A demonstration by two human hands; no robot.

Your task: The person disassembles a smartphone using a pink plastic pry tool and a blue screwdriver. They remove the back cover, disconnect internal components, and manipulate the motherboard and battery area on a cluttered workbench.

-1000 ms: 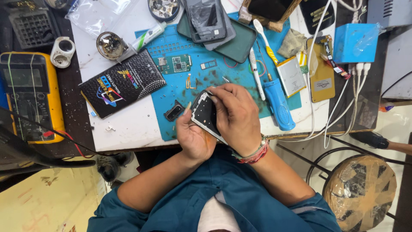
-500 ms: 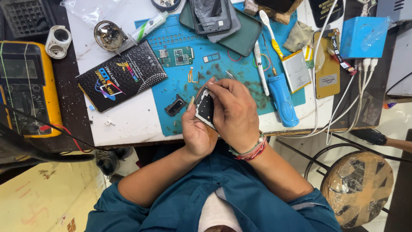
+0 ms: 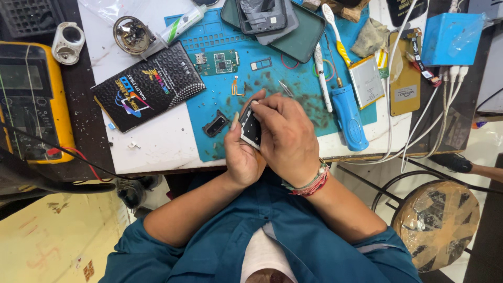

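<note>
Both hands meet over the near edge of the work mat on the table, the left hand and right hand gripping a small phone part between them. Left of the mat lies a flat packet; farther left, a multimeter. On the mat's right side rests a screwdriver, a battery just behind it. A circuit board sits on the mat's far left part.

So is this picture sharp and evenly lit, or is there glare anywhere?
Head view: mostly sharp and evenly lit. The blue mat and both hands, left and right, show clearly, with soft shadows only. The floor at the right edge is washed out bright. Straight lines bow slightly toward the corners.
</note>
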